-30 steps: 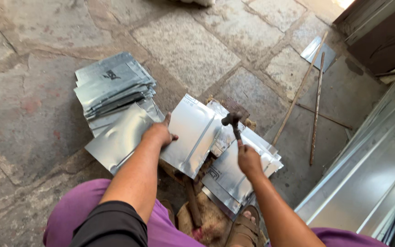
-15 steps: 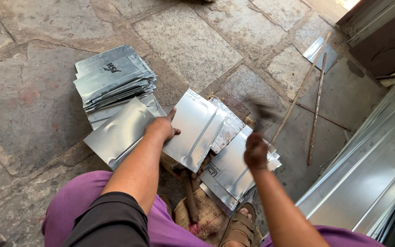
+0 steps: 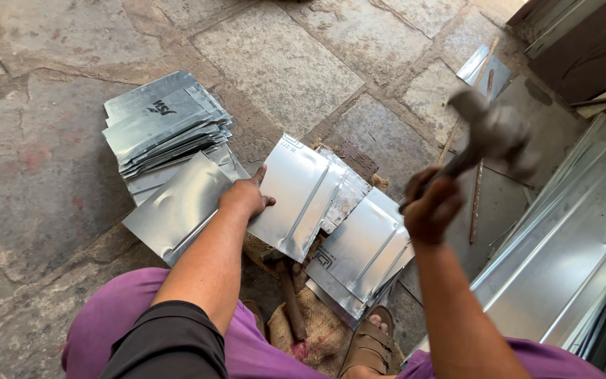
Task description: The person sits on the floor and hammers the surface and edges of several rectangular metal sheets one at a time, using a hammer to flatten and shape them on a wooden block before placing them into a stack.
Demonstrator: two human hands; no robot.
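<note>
A shiny, creased metal sheet (image 3: 296, 196) lies on the stone floor (image 3: 29, 154), pinned flat under the left hand (image 3: 245, 198), whose fingers are spread open on it. The right hand (image 3: 431, 207) has its fingers wrapped tight around a blurred hammer (image 3: 489, 133), raised above more folded sheets (image 3: 362, 245).

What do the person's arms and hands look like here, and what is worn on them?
Both hands are bare: no gloves, rings or watch show on the left hand or the right hand. Both forearms are uncovered. A dark sleeve covers the left upper arm down to about the elbow. No sleeve shows on the right arm within the frame. The right hand is slightly blurred.
</note>
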